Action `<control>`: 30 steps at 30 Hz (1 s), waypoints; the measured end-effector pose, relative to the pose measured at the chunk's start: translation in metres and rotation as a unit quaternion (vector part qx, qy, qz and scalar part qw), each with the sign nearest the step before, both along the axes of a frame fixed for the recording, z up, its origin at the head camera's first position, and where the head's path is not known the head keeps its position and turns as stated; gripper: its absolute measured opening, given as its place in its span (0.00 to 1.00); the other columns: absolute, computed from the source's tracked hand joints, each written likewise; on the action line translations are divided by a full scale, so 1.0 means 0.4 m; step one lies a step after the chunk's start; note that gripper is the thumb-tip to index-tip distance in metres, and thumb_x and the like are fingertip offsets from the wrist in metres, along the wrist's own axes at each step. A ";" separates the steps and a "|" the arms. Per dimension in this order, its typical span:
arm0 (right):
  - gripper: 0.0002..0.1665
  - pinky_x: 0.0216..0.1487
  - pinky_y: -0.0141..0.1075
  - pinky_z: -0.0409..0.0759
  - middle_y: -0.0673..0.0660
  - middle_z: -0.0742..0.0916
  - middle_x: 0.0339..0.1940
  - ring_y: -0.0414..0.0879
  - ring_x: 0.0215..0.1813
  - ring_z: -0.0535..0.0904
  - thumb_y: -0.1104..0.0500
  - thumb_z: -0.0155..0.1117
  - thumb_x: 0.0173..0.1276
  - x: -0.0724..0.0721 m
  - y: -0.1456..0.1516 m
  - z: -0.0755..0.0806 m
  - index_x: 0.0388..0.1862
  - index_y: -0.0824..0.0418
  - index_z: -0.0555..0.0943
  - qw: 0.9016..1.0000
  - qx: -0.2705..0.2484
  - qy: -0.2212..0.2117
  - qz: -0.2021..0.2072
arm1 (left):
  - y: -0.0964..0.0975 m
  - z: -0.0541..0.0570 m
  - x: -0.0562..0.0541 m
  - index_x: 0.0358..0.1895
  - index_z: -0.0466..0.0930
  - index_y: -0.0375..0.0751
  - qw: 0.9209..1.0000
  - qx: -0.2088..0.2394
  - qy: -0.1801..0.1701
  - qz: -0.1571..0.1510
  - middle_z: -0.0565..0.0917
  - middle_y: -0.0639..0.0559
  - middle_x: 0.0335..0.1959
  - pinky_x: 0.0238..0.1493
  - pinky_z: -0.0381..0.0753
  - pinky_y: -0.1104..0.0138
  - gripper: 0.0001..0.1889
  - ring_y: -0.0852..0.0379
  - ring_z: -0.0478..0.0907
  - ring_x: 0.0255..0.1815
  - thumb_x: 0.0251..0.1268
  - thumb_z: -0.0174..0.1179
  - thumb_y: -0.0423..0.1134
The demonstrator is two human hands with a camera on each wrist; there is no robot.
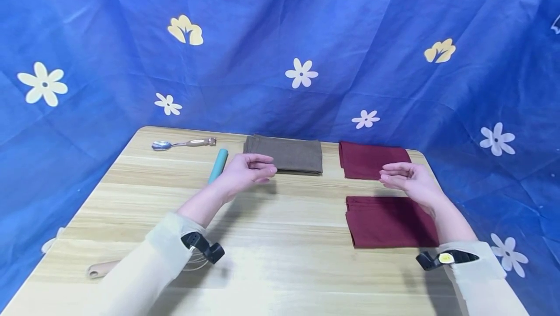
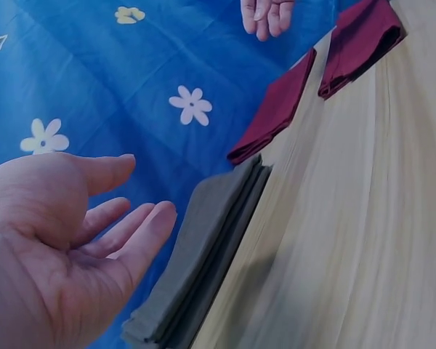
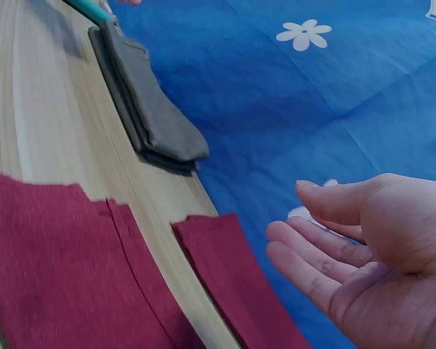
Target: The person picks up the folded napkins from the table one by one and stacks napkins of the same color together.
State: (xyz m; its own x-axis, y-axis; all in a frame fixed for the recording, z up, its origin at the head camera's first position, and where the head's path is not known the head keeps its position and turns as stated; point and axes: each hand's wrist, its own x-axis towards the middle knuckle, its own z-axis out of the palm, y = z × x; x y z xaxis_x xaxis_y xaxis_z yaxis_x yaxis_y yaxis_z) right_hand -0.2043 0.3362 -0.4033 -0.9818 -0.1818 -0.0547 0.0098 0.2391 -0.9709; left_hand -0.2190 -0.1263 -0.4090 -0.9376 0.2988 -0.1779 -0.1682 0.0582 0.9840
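My left hand hovers over the table beside the folded grey-brown cloth, its fingers loosely bent with nothing between them. In the left wrist view the palm of that hand faces the folded layers of the cloth. My right hand is held above two folded dark red cloths, one at the back and one in front. Its fingers are relaxed and hold nothing, as the right wrist view of the hand confirms. A shadow falls on the front red cloth.
At the back left lies a spoon with a brown handle. A teal cylinder is partly behind my left hand. Under the left forearm, a whisk shows its beige handle and wires. A blue flowered curtain stands behind the wooden table.
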 end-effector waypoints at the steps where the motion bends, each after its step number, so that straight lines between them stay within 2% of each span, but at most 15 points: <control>1: 0.23 0.53 0.40 0.87 0.49 0.92 0.47 0.43 0.50 0.90 0.68 0.71 0.73 0.007 0.009 -0.001 0.62 0.77 0.77 1.000 0.004 0.002 -0.002 | 0.007 0.000 0.001 0.68 0.76 0.27 1.000 0.004 -0.003 -0.002 0.86 0.34 0.56 0.57 0.86 0.57 0.25 0.40 0.85 0.59 0.72 0.69 0.29; 8: 0.22 0.51 0.39 0.87 0.49 0.92 0.48 0.44 0.48 0.91 0.68 0.72 0.73 0.044 0.069 -0.012 0.62 0.75 0.78 1.000 0.006 0.005 -0.014 | 0.062 -0.007 0.012 0.69 0.74 0.25 0.999 0.022 -0.023 -0.019 0.85 0.29 0.58 0.63 0.81 0.49 0.26 0.41 0.86 0.58 0.71 0.68 0.26; 12: 0.23 0.52 0.39 0.87 0.48 0.92 0.49 0.44 0.49 0.91 0.69 0.71 0.73 0.062 0.105 -0.014 0.63 0.75 0.78 1.000 0.002 -0.002 -0.019 | 0.103 -0.022 0.017 0.68 0.75 0.26 0.998 0.033 -0.044 -0.025 0.87 0.32 0.54 0.62 0.81 0.48 0.25 0.39 0.86 0.57 0.69 0.69 0.25; 15: 0.25 0.52 0.34 0.86 0.45 0.91 0.49 0.41 0.49 0.90 0.66 0.71 0.74 0.078 0.137 -0.014 0.65 0.76 0.76 0.999 0.035 -0.002 -0.031 | 0.143 -0.036 0.020 0.67 0.76 0.25 0.997 0.042 -0.048 -0.033 0.88 0.33 0.52 0.62 0.81 0.48 0.24 0.37 0.86 0.57 0.69 0.68 0.24; 19: 0.28 0.49 0.30 0.86 0.40 0.90 0.49 0.39 0.49 0.90 0.62 0.71 0.76 0.097 0.177 -0.018 0.67 0.77 0.75 0.995 0.086 0.001 -0.043 | 0.196 -0.056 0.030 0.67 0.75 0.23 0.996 0.048 -0.049 -0.048 0.86 0.29 0.54 0.61 0.82 0.49 0.25 0.36 0.86 0.56 0.69 0.68 0.23; 26: 0.32 0.50 0.33 0.86 0.41 0.90 0.48 0.38 0.49 0.89 0.65 0.71 0.75 0.112 0.239 -0.038 0.68 0.84 0.70 0.996 0.074 -0.011 -0.054 | 0.269 -0.089 0.046 0.69 0.71 0.20 0.993 0.058 -0.069 -0.071 0.86 0.30 0.55 0.60 0.83 0.50 0.28 0.32 0.84 0.58 0.69 0.68 0.24; 30: 0.34 0.49 0.28 0.85 0.45 0.90 0.50 0.32 0.48 0.87 0.64 0.71 0.76 0.117 0.263 -0.052 0.68 0.85 0.69 0.991 0.119 -0.013 -0.059 | 0.307 -0.109 0.053 0.70 0.69 0.19 0.991 0.073 -0.085 -0.075 0.86 0.31 0.54 0.60 0.84 0.51 0.29 0.31 0.83 0.58 0.69 0.68 0.24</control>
State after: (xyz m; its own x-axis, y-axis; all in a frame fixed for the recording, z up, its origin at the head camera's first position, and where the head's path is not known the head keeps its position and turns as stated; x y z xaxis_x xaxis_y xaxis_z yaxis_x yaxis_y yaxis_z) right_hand -0.1573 0.4415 -0.4242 -0.9932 -0.0453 -0.1073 0.0750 0.4562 -0.8867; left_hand -0.1978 -0.0036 -0.4525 -0.8412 0.4659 -0.2742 -0.3328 -0.0464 0.9419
